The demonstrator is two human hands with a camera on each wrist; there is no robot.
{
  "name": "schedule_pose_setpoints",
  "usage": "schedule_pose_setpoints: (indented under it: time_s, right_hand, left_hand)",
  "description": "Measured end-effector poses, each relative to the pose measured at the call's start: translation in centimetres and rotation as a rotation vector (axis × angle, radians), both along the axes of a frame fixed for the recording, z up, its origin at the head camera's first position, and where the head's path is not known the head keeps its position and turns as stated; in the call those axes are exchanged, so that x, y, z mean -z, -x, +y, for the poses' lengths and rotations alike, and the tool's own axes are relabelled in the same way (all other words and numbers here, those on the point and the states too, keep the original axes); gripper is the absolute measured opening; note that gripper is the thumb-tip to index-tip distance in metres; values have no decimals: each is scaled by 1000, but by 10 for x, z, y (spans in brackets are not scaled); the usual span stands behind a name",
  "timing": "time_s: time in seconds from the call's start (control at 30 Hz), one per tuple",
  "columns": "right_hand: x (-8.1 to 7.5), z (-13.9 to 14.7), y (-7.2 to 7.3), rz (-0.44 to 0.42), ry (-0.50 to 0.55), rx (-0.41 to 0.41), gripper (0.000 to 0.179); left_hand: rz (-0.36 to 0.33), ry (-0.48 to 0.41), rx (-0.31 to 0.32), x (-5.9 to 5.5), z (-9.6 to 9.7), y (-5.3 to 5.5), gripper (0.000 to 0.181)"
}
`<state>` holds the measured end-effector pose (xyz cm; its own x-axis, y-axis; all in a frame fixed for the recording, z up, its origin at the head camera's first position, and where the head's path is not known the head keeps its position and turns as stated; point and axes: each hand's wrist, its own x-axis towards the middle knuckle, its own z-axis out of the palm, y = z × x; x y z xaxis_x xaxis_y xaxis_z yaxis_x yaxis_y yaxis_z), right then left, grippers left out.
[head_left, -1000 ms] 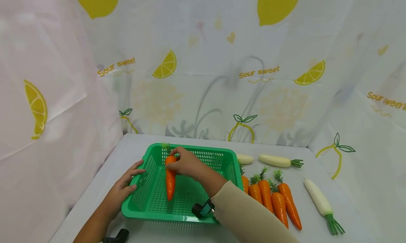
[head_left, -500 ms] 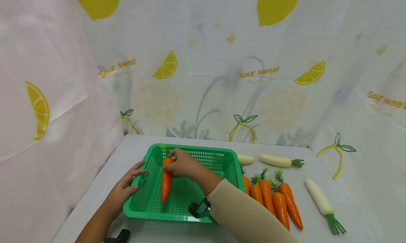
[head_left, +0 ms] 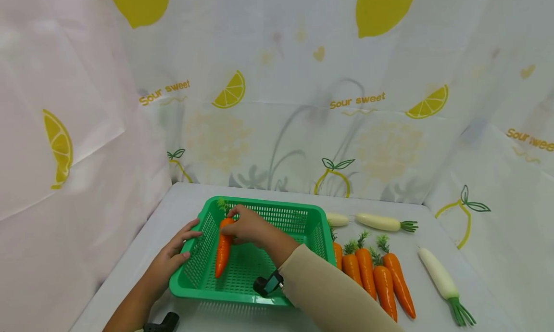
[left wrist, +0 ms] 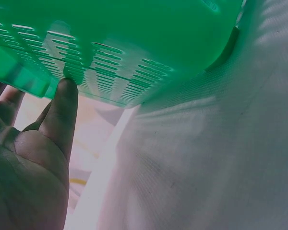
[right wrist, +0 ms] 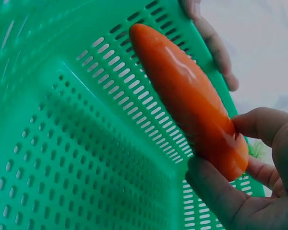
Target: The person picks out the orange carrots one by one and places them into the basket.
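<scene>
In the head view, a green perforated basket (head_left: 233, 297) stands on the white table. My right hand (head_left: 251, 227) reaches into it and pinches an orange carrot (head_left: 222, 257) near its leafy top. The carrot's tip points down toward the near side of the basket. From the right wrist view, thumb and fingers hold the carrot (right wrist: 187, 96) at its thick end, above the basket floor and beside a slotted wall. My left hand (head_left: 166, 259) rests on the left rim with its fingers fairly straight. Its thumb (left wrist: 65, 112) touches the slotted outer wall in the left wrist view.
To the right of the basket lie several carrots (head_left: 384, 286) with green tops, side by side. One white radish (head_left: 378, 222) lies behind them, another (head_left: 438, 273) at the far right, and a third (head_left: 336, 219) partly behind the basket. Lemon-printed cloth (head_left: 281, 130) surrounds the table.
My right hand has moved the carrot a little left and down inside the basket, toward its left wall. The left hand has stayed on the rim.
</scene>
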<state>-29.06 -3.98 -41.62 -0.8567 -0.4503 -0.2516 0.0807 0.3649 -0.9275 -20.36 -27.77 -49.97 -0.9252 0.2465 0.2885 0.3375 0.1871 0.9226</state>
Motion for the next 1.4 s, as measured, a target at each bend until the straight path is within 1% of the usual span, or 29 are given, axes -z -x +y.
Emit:
schedule_pose_setpoints:
  time_s: [0.2, 0.43, 0.67, 0.83, 1.1, 1.27, 1.4]
  right_hand:
    - [6, -2, 2, -3, -22, 22, 34]
    - [10, -7, 3, 3, -67, 1, 36]
    - [17, -13, 4, 19, -102, -7, 35]
    - [22, -17, 3, 20, -133, -9, 35]
    - [25, -20, -2, 2, -135, 1, 36]
    - [25, -20, -2, -7, -123, -3, 37]
    - [24, -20, -2, -5, -140, -4, 37]
  left_hand:
    - [27, -6, 21, 2, 3, 0, 40]
    - [35, 2, 24, 2, 3, -1, 40]
    - [29, 24, -4, -1, 2, -2, 41]
    - [25, 27, -10, -4, 0, -5, 42]
    - [8, 20, -8, -4, -1, -5, 44]
    - [23, 12, -1, -4, 0, -4, 42]
    - [26, 7, 1, -5, 1, -4, 41]
